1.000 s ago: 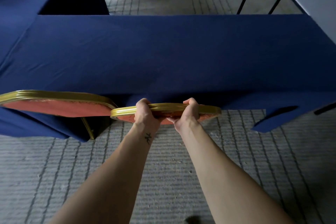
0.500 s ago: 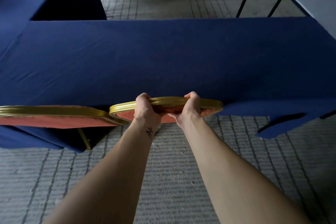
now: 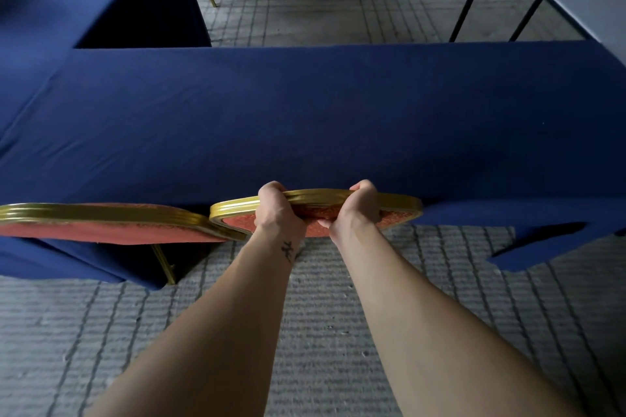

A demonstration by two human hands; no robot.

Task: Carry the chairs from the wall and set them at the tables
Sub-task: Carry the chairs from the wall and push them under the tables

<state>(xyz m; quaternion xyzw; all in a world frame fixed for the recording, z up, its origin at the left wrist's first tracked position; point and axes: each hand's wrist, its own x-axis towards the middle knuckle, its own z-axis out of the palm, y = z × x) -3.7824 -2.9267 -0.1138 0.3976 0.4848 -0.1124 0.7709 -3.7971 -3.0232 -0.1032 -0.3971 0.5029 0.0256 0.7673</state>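
"Chair (image 3: 401,208) position?"
"Its gold-rimmed red back sits at the near edge of the blue-clothed table (image 3: 338,118); just beside a second chair (image 3: 101,222) on the left."
"Hands?"
"Left hand (image 3: 277,215) and right hand (image 3: 355,213) side by side on the top rim; fingers curled over it, clamped tight."

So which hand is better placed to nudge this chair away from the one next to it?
Probably the left hand: it grips the chair back nearer the end beside the neighbouring chair. The right hand grips further along.
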